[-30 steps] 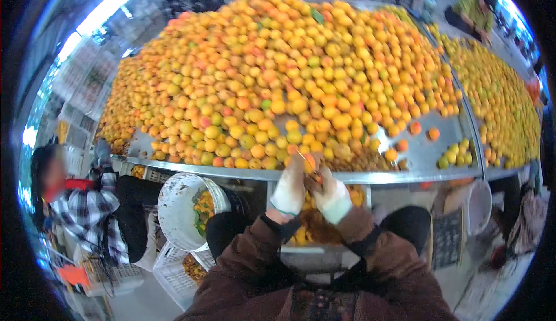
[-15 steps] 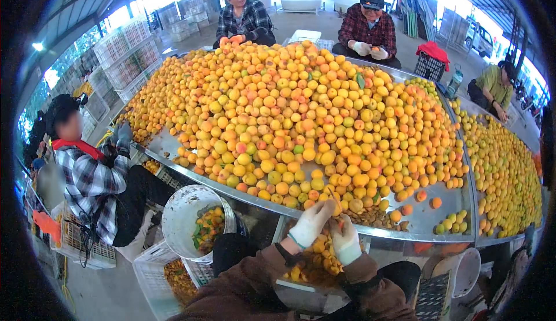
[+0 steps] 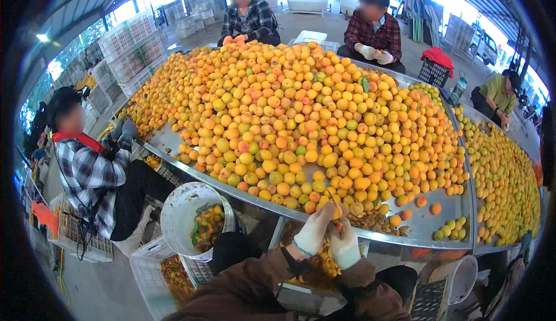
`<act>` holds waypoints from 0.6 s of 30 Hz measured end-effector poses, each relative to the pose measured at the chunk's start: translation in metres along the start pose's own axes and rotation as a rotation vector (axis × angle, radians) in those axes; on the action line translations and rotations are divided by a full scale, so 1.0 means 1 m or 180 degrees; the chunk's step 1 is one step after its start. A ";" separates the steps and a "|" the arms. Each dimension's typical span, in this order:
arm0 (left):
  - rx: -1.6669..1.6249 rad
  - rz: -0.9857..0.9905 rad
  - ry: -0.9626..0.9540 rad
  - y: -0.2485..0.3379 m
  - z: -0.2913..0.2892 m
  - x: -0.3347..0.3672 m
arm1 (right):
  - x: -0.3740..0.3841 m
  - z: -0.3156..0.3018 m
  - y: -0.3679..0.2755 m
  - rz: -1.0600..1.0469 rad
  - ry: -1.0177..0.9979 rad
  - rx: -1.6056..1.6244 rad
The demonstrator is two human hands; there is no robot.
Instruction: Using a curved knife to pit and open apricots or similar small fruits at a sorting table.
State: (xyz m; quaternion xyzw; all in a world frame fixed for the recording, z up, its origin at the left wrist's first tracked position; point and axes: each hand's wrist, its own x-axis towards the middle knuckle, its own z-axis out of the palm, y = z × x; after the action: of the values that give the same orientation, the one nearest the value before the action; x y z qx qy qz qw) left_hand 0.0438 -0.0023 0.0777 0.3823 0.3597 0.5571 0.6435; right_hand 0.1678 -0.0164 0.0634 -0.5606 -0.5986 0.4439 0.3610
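Note:
Both my hands are in white gloves with bare fingertips, and they meet over the near edge of the metal table (image 3: 223,196). An orange apricot (image 3: 337,222), mostly hidden by the fingers, sits between them. My left hand (image 3: 314,229) pinches it from one side, my right hand (image 3: 346,244) from the other. A thin, narrow strip (image 3: 330,195) sticks up by the left fingertips; its kind is unclear. Beneath my hands, split apricot pieces (image 3: 328,262) lie in a container. A large heap of apricots (image 3: 278,118) covers the table beyond.
A white bucket (image 3: 174,217) with apricot scraps stands at left, beside a white crate (image 3: 142,274). Several people sit around the table, one (image 3: 92,170) close at left. A second fruit-covered table (image 3: 504,176) adjoins at right. A pale bucket (image 3: 463,280) stands lower right.
My hands stay together in nearly the same place, with the fingers slightly shifted around the apricot. The view has tilted a little. The person at far right has moved their hands slightly.

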 end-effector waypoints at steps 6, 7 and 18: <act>0.1845 0.0615 0.0612 0.020 0.001 0.002 | 0.002 -0.002 0.012 -0.0351 -0.0028 0.0242; 0.1778 0.0763 0.0734 0.022 0.005 0.002 | 0.001 -0.002 0.005 -0.0381 0.0022 0.0142; 0.1621 0.0220 0.0201 0.032 0.004 0.002 | 0.003 -0.009 -0.010 -0.0509 0.0258 -0.0211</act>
State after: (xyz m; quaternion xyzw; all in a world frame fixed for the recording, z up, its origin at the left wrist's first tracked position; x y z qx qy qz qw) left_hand 0.0328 0.0021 0.1081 0.5265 0.4950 0.4819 0.4955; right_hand 0.1721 -0.0120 0.0754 -0.5402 -0.6408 0.3704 0.4005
